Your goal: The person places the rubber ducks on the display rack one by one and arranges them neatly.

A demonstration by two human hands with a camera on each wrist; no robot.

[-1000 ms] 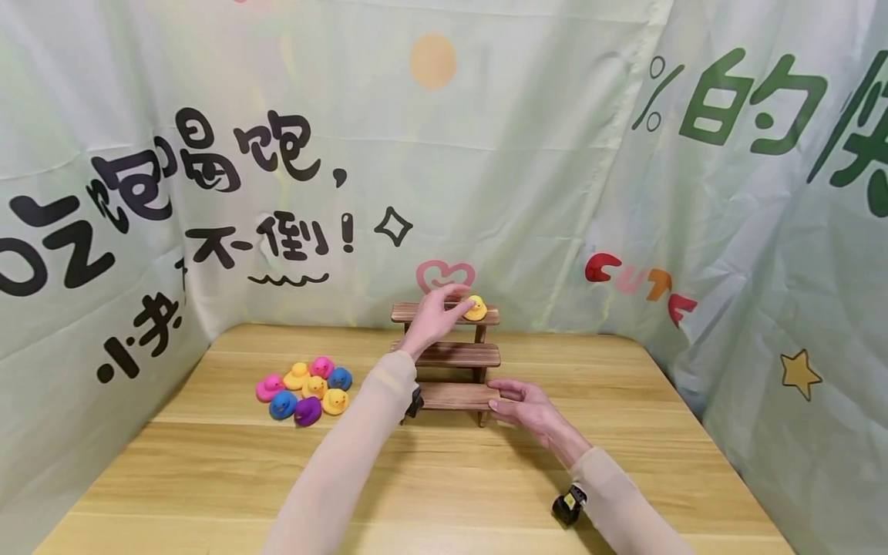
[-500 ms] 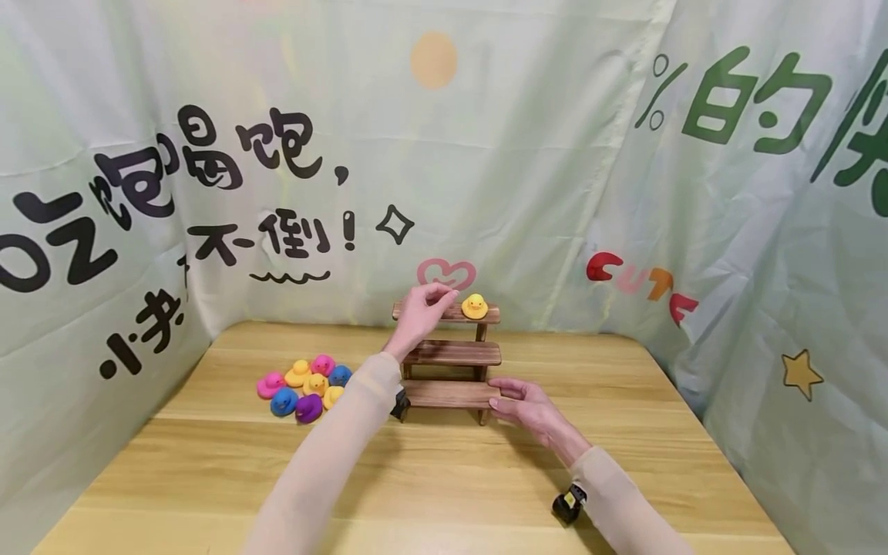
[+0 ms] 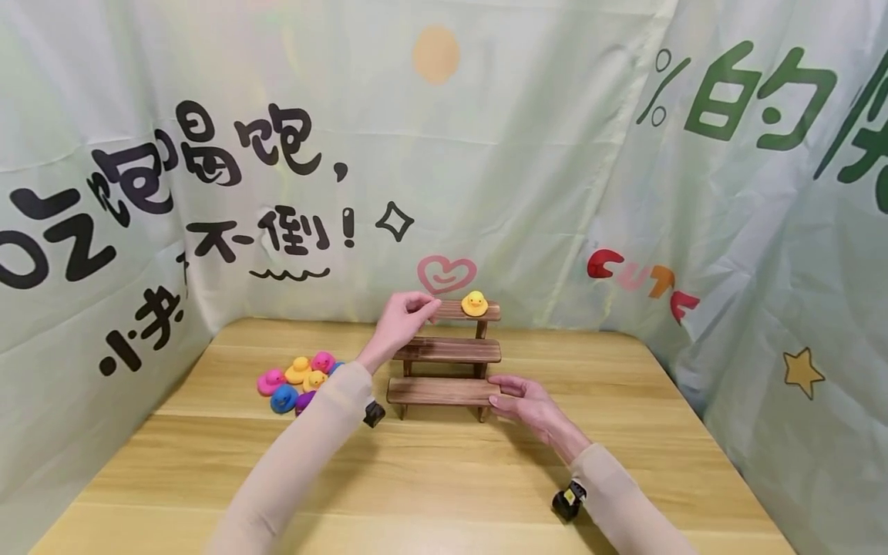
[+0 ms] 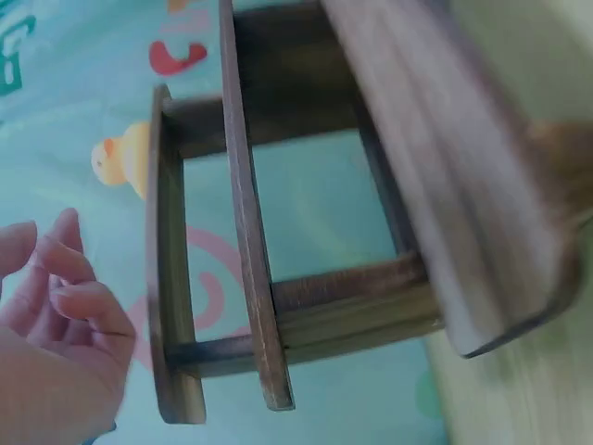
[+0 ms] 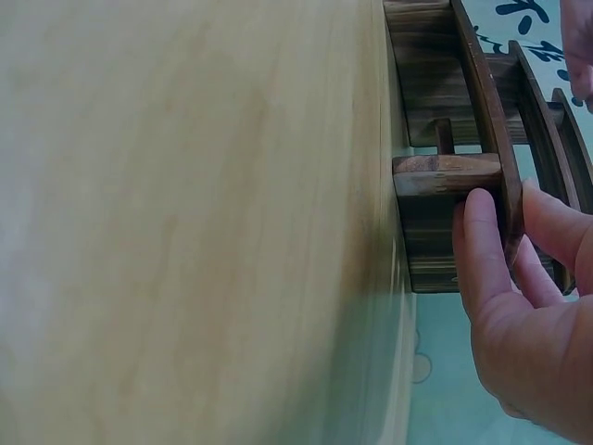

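The head view is bright and evenly lit — gentle, diffuse light, with a pale sheen on the near part of the surface [image 3: 444,493] and a faint shadow beside the left sleeve [image 3: 298,455]. Wide-angle stretch shows toward its sides. The left wrist view is dimmer and cooler — its nearest shelf board [image 4: 454,176] blurred. Soft shadow darkens the right wrist view's lower middle.

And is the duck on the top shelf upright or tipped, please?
Upright: the yellow duck sits base-down on the top shelf, head uppermost.
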